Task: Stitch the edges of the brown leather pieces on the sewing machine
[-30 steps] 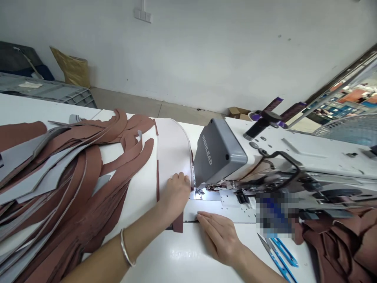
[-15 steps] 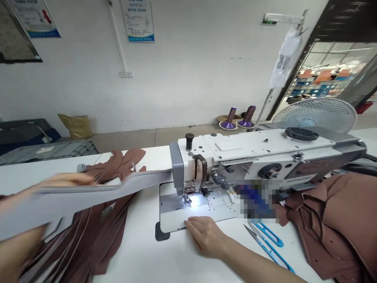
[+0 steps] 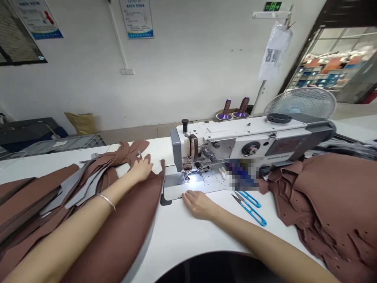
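Observation:
My left hand (image 3: 140,170) is on the far end of a large brown leather-like panel (image 3: 126,232), its fingers closed around the edge; the grip is partly hidden. This panel lies brown side up beneath my left forearm, its narrow tip beside the sewing machine (image 3: 241,137). My right hand (image 3: 198,204) rests on the front edge of the machine's metal bed (image 3: 179,192), fingers lying flat and holding nothing. The machine's lamp lights the area under the needle, with no material visible there. Blue-handled thread snips (image 3: 253,212) lie right of that hand.
Brown strips with grey undersides (image 3: 88,184) are piled at the left. A heap of brown pieces (image 3: 332,196) covers the right side. Two purple thread cones (image 3: 225,111) and a fan (image 3: 303,103) stand behind the machine. A black rounded surface (image 3: 218,269) shows at the bottom.
The piece in my left hand showed its grey side, raised and blurred; now a brown panel lies on the table under that arm. My left hand moved right and farther away. My right hand stayed put.

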`<state>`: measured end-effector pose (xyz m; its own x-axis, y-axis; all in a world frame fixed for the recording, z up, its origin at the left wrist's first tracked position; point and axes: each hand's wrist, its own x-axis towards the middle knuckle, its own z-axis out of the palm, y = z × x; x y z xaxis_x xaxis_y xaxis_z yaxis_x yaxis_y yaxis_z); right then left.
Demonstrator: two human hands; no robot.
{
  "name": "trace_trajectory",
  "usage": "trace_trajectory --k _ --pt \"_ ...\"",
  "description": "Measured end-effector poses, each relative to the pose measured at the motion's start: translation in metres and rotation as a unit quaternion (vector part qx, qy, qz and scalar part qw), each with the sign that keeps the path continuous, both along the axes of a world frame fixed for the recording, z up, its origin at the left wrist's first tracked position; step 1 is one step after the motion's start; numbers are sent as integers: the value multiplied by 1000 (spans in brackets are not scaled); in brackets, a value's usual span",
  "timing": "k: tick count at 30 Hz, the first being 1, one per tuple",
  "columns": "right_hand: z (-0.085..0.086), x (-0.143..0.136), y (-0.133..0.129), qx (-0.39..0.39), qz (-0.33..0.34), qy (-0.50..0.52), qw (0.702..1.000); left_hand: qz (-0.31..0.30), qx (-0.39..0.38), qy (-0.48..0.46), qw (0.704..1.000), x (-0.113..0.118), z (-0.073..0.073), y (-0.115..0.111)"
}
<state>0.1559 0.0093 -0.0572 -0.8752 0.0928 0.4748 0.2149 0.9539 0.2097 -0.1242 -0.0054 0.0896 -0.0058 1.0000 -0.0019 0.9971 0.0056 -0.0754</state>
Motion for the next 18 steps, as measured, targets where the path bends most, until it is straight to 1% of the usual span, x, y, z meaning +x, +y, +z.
trace_trajectory --k 2,4,6,8,10,11,12,14,15,16,18 --pt "-1 3 -2 9 -6 -28 1000 -22 2 -5 1000 11 -31 -13" --pt "0 4 -6 12 -13 -48 999 -43 13 -18 999 17 -53 -35" --pt "3 2 -10 14 -25 -57 998 -53 17 -36 998 22 -68 -62" --pt "9 -8 -14 15 -39 -54 998 -50 11 -96 994 31 -81 -90" --pt "16 -26 -15 26 -44 -49 998 -35 -7 -190 981 44 -95 -114" --pt "20 -38 -16 40 -37 -50 997 -26 -22 -223 974 52 -102 -124" --pt "23 -50 -16 57 -26 -53 997 -14 -37 -235 971 61 -108 -132" --pt "28 -73 -17 91 0 -57 994 16 -60 -211 975 76 -116 -144" --pt "30 -82 -19 103 12 -55 993 32 -69 -198 977 81 -116 -147" --pt "31 -90 -21 110 23 -46 993 42 -77 -195 977 85 -114 -149" --pt "30 -100 -22 116 48 -22 992 44 -95 -197 975 86 -105 -148"
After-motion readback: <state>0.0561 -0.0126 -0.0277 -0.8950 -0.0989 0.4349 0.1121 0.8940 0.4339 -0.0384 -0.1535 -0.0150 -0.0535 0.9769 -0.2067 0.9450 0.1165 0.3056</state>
